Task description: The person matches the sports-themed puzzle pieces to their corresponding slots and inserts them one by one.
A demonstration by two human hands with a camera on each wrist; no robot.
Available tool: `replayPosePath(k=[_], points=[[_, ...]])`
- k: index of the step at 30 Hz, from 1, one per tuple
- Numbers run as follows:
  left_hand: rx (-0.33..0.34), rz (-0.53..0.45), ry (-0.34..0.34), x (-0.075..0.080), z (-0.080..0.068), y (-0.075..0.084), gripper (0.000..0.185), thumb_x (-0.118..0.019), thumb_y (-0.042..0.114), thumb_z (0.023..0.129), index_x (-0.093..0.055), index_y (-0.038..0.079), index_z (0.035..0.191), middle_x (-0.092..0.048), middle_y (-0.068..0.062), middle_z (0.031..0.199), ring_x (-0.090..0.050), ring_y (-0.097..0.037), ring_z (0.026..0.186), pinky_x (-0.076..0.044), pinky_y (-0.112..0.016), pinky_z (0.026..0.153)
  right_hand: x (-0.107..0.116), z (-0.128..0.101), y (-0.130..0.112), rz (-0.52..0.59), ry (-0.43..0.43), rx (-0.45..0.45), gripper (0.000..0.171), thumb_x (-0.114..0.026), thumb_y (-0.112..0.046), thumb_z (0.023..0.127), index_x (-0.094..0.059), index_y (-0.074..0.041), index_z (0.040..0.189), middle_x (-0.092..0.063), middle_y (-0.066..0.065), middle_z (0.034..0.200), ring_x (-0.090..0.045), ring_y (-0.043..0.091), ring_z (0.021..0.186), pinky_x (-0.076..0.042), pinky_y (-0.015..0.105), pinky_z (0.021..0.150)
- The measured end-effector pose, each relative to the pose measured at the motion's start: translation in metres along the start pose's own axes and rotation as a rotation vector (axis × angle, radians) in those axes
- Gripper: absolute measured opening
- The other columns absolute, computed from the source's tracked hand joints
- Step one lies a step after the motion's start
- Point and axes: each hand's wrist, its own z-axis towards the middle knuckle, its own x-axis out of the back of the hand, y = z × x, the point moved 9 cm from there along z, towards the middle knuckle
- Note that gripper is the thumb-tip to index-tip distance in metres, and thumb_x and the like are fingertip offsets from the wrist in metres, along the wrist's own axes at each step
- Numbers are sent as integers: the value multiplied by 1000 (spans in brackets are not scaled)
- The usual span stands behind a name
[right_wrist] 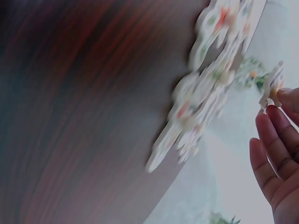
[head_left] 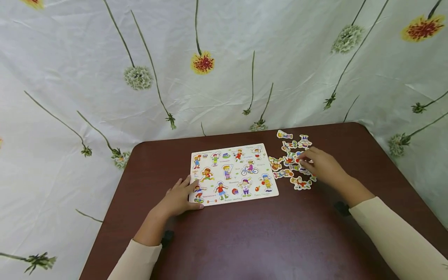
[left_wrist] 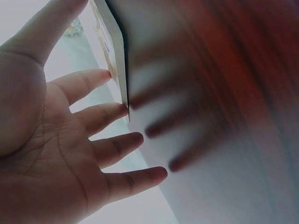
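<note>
A flowered cloth (head_left: 224,77) hangs behind the dark red worktop (head_left: 266,237). At frame centre lies the puzzle board (head_left: 232,173), long axis left to right, with loose pieces (head_left: 292,163) scattered just right of it. The left hand (head_left: 178,199), fingers spread, rests on the board's lower left corner; the right hand (head_left: 323,165) pinches one piece (right_wrist: 271,88) over the pile.

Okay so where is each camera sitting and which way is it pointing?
Head: above, facing forward and down at the brown table, puzzle board, loose puzzle pieces, both hands and sleeves.
Left wrist: under the left hand, along its open palm toward the board's edge.
Right wrist: beside the right hand, toward the pieces.
All share the table.
</note>
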Motion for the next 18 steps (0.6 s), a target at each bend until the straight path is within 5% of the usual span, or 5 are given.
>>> replayPosePath(k=[11,18], points=[[-15,-20,3,-5,12,20,94,-80,50,82,-37,14,158,-20,-22,168,-16,-50,154,-22,-78,112,-18,4,-48,73,-17,123,12,-73,-12,93,-75,-7,103,-67,5,95,-63,16,79,-52,35,70],[-27,-31,9,-6,21,33,94,-80,49,83,-36,16,159,-20,-17,169,-16,-47,155,-22,-77,113,-29,3,-58,79,-42,156,13,-73,-14,93,-76,-8,103,-70,6,98,-62,17,81,-51,38,73]])
